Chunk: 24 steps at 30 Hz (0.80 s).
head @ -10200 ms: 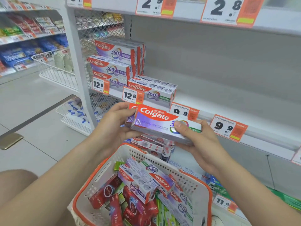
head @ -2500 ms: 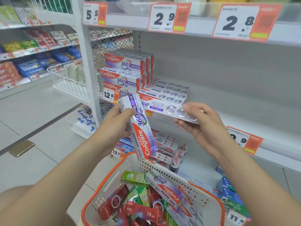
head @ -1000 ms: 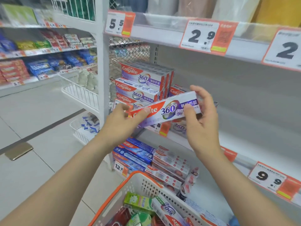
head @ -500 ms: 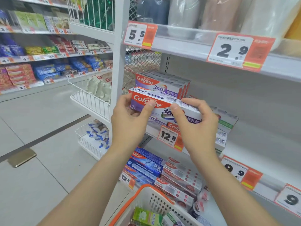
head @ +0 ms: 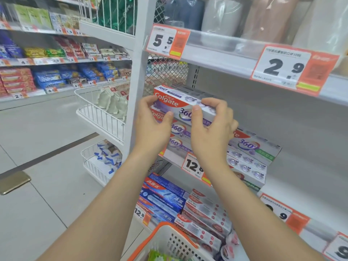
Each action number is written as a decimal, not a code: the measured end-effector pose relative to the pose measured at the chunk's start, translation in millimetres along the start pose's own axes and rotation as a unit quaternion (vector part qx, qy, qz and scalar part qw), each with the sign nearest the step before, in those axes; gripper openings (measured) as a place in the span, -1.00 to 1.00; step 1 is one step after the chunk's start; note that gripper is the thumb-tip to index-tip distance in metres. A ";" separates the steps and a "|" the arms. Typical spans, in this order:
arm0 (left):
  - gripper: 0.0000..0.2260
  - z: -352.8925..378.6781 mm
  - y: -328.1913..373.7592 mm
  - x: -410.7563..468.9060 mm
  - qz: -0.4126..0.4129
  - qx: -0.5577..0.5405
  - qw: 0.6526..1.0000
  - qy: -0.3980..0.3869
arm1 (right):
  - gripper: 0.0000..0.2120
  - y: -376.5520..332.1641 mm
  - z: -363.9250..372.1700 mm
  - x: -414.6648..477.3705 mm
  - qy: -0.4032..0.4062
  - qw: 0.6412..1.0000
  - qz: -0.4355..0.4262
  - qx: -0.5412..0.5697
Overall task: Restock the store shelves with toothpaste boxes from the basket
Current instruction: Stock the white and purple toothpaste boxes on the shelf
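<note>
From the head camera, both forearms reach up and forward. The left hand [head: 152, 127] clamps the left end of one toothpaste box [head: 177, 102] and the right hand [head: 211, 129] clamps its middle, thumbs on the front, fingers curled over the top. This long, glossy cardboard carton lies atop a stack [head: 178, 129] showing two like fronts at the left end of the shelf [head: 310, 176]; one perforated white plastic basket [head: 169, 240], orange-rimmed, sits below.

At frame centre we see the toothpaste box [head: 185, 108] directly over the stack [head: 178, 143], left hand [head: 152, 127] at its left end, right hand [head: 211, 129] at mid-length; right of the stack, a shorter pile [head: 252, 153]; beneath both, the lower-shelf boxes [head: 205, 210]; the basket [head: 169, 240] at bottom centre; wire bins [head: 98, 113] at left.
</note>
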<state>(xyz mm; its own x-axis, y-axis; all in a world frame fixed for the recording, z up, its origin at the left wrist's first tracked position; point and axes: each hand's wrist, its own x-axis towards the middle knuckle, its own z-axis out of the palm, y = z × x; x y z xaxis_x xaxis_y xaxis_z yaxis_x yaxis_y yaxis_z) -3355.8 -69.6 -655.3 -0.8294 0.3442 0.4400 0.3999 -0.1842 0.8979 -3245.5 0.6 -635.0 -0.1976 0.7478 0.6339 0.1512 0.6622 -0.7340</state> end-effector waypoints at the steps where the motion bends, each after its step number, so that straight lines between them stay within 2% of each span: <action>1: -0.54 1.1 -3.0 1.9 -0.003 0.005 1.000 -0.006 | -0.86 2.0 3.9 0.5 0.001 1.000 0.002 -0.010; 8: -0.51 0.9 -17.9 10.5 -0.039 0.049 0.997 -0.048 | -0.72 13.7 22.0 4.2 0.009 0.994 -0.100 -0.041; 12: -0.35 0.4 -28.8 9.3 -0.013 0.118 0.988 -0.096 | -0.74 27.5 17.6 3.7 0.037 0.986 -0.147 -0.065; 15: -0.30 3.7 -32.0 4.6 0.018 0.170 0.981 -0.094 | -0.69 33.0 15.5 3.7 0.067 0.984 -0.129 -0.099; 18: -0.32 9.1 -33.1 -0.7 0.017 0.211 0.972 -0.097 | -0.62 33.4 11.1 5.7 0.038 0.995 -0.093 -0.031; 24: -0.36 12.9 -31.4 -5.7 0.013 0.239 0.963 -0.125 | -0.57 34.1 6.1 10.3 0.016 0.998 -0.057 -0.019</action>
<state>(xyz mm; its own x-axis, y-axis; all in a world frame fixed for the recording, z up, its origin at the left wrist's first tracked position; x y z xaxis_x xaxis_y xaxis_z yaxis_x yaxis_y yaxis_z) -3358.6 -53.9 -685.8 -0.7206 0.5678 0.3980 0.6025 0.2287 0.7646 -3248.2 30.6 -655.0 -0.1850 0.6676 0.7212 0.1658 0.7445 -0.6467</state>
